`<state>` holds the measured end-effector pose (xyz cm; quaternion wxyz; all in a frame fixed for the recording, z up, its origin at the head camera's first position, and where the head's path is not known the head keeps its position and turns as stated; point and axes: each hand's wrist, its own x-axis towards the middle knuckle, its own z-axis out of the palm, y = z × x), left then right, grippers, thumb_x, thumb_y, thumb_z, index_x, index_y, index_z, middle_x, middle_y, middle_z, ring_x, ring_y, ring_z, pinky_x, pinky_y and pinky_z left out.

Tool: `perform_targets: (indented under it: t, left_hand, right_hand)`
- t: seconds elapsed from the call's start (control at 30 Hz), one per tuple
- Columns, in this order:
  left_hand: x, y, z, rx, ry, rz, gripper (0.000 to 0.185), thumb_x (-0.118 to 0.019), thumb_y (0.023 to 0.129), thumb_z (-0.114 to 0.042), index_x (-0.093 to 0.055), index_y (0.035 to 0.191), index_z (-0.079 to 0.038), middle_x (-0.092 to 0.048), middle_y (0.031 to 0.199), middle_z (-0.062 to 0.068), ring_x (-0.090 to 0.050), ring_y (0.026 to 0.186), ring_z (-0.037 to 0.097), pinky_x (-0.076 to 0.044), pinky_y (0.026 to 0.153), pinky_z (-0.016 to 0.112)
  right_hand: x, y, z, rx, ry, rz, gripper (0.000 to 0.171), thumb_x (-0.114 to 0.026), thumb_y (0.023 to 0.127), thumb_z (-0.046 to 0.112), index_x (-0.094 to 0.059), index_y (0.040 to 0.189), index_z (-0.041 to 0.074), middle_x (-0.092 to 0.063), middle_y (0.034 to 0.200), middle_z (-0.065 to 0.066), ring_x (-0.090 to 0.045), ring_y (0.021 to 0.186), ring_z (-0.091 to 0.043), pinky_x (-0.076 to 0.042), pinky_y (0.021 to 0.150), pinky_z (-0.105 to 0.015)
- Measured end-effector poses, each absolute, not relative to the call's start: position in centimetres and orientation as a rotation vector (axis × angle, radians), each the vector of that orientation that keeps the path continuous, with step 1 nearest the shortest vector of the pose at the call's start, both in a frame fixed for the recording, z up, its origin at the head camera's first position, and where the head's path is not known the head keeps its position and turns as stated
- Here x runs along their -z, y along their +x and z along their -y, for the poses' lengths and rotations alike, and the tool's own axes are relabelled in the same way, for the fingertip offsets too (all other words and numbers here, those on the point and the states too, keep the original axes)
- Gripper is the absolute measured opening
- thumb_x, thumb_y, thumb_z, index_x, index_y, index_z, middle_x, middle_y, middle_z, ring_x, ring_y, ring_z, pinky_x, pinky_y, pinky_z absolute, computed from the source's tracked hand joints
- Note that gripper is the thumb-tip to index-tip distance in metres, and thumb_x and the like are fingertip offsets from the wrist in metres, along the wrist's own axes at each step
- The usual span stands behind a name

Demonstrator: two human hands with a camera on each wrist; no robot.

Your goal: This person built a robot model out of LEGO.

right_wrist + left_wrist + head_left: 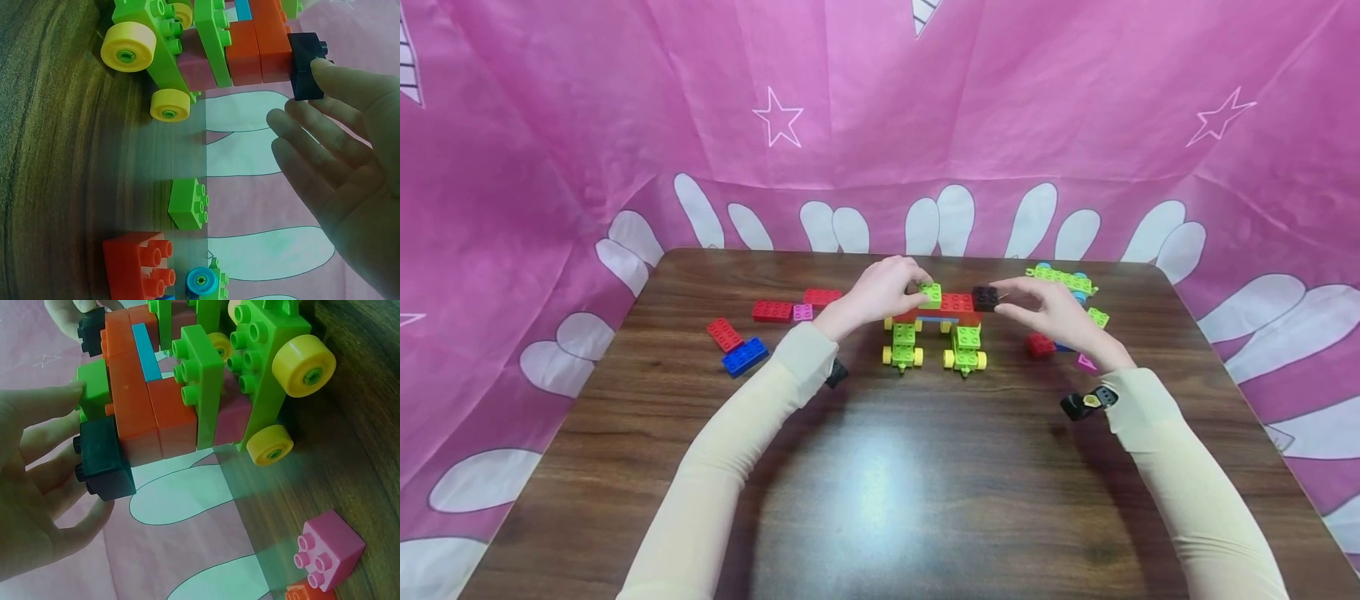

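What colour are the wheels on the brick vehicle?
Yellow wheels with green hubs, clearest in the right wrist view.

Even, bright overhead light puts a pale glare patch on the dark worktop [880,492] between the sleeves with soft shadows beside them, the head view bows at its edges, and both wrist views are sharp but slightly green-tinted.

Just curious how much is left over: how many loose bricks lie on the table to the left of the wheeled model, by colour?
Red bricks: 3
Pink brick: 1
Blue brick: 1
Total: 5
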<state>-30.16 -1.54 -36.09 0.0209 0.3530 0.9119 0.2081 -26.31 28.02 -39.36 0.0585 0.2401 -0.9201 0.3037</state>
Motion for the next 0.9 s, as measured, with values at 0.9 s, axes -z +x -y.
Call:
perform_targets:
  t: [0.9]
  left_hand:
    - [36.8,-30.3,2.2,-0.678,1.156,-2.799,0.040,-0.068,0.094,-0.035,-0.068,0.127,-0.012,-0.069,0.121,0.005,-0.062,0.114,0.022,-0.052,0.094,0.038]
  right_hand:
    - [39.3,-26.3,-28.0,-0.934,0.721,2.790,0.035,-0.072,0.091,0.020,-0.067,0.126,0.016,-0.073,0.117,-0.003,-0.069,0.105,-0.020,-0.046,0.085,-0.006]
